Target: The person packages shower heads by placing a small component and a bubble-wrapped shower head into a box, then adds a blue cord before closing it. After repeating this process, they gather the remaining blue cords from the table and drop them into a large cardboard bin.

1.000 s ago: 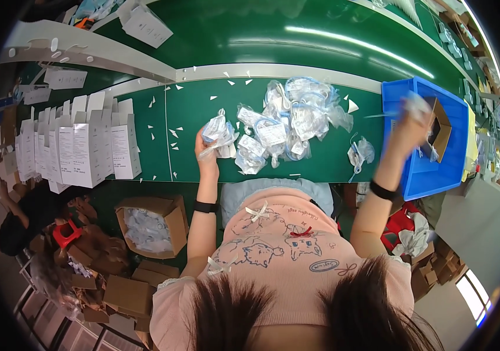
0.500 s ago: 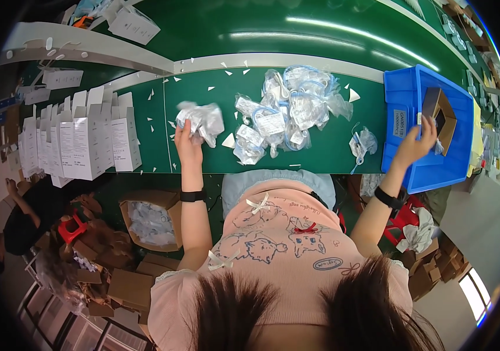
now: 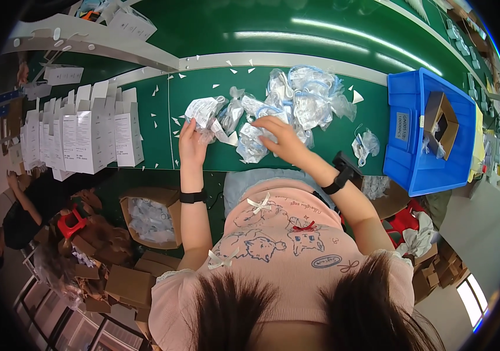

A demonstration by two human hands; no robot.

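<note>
My left hand is closed on a clear plastic bag with a white printed sheet in it, held up over the green table at the left of a pile. That pile of clear bags holds white printed labels and pale blue-and-white coiled cords. At its near left side, my right hand reaches over a labelled bag, thumb and fingers apart. Whether the fingertips touch the bag is hard to tell. Another clear bag lies between the hands. One small bag with a cord lies apart, to the right.
Upright white printed boxes stand in a row at the left. A blue bin at the right contains an open brown carton. White paper scraps dot the table. Below, a carton of clear bags stands on the floor.
My right hand has swung left from the blue bin to the pile. The bag in my left hand now shows its printed sheet, and a clear bag has appeared between it and the pile.
</note>
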